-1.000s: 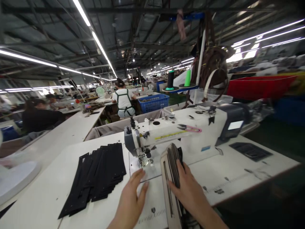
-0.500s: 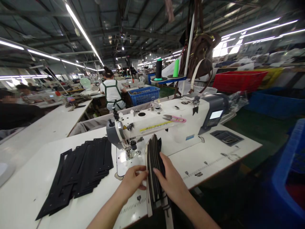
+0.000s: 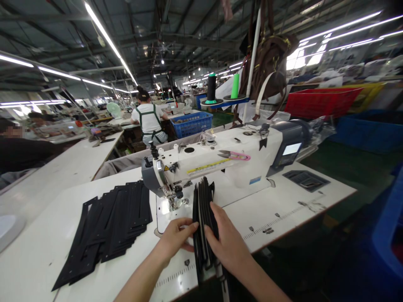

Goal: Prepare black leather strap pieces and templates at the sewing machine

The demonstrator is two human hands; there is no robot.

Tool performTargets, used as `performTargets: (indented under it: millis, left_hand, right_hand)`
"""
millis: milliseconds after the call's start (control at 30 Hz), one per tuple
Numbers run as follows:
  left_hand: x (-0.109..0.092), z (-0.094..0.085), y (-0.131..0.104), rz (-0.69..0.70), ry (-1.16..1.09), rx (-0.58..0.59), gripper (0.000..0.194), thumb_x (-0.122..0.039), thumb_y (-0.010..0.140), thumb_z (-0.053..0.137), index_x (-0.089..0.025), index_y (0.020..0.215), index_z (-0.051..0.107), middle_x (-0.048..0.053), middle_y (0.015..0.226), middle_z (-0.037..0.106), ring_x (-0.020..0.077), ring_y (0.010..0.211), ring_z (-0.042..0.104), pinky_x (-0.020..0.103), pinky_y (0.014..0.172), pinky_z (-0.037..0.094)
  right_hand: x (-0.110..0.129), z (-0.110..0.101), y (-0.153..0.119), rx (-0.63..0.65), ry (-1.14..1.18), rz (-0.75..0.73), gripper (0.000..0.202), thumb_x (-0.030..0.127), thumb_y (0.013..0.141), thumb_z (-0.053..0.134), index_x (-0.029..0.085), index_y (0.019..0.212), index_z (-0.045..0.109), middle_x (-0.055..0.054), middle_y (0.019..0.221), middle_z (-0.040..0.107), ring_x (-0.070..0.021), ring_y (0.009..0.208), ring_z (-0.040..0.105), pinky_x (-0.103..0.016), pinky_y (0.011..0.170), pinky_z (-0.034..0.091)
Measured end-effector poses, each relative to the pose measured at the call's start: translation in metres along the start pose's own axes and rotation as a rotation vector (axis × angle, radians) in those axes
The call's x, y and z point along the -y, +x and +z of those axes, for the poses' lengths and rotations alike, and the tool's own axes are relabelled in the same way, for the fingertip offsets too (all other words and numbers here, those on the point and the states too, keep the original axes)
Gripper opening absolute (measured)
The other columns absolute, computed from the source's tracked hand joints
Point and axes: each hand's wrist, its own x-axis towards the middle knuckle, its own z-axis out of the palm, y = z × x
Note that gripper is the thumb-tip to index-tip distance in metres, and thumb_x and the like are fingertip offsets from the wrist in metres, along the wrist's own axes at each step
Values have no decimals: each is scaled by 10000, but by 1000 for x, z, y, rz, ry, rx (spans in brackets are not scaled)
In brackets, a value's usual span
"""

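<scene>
Near front edge of surface (image 3: 277,201) | right hand (image 3: 228,241) grips strip bundle (image 3: 204,226); left hand (image 3: 174,241) touches its side (pinch unclear) | likely light, bendy, slippy; best held mid-length

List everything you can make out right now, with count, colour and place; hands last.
Sewing machine: one, white and dark grey, on the table
Table: one, white, under the machine
Flat pieces: many, black, overlapping, left of the machine
Bundle of strips: one, black with paler edges, between the hands
Snips: one, pink-handled, on the machine
Thread cones: two, black and green, behind the machine
Bag: one, brown, hanging behind
Red bin: one, back right
Blue basket: one, back centre
Co-workers: at least two, background
Left hand: one, bare, at bundle's left
Right hand: one, bare, at bundle's right
</scene>
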Motion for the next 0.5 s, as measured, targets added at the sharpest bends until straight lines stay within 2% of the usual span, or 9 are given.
performTargets:
  millis: [133,200,300,500]
  left_hand:
    - [1,1,0,-7,-20,-25,622,-581,546,705,-94,927,646,63,714,615,180,625,592,291,511,541]
    - [1,1,0,-1,-20,-33,621,-584,539,706,-97,920,648,56,711,609,179,623,588,305,521,544]
    - [-4,2,-3,4,-2,-39,613,-583,543,701,-96,911,651,54,713,602,168,625,570,289,518,535]
    - [-15,5,-12,27,14,-24,565,-559,585,684,-90,899,652,62,736,601,162,658,547,264,526,518]
  right_hand:
    - [6,-3,-2,50,-45,2,519,202,835,349,187,1354,349,-123,1380,335,-267,1252,352,-453,1001,354]
    - [8,-3,-2,39,-66,-17,468,267,865,359,225,1330,396,-120,1377,337,-275,1247,360,-452,996,357]
    - [8,-3,-2,25,-93,-35,465,352,862,409,222,1307,433,-132,1377,335,-290,1240,367,-451,988,364]
    - [10,-2,0,35,-145,-11,520,231,811,440,177,1326,399,-155,1375,324,-291,1231,377,-443,968,383]
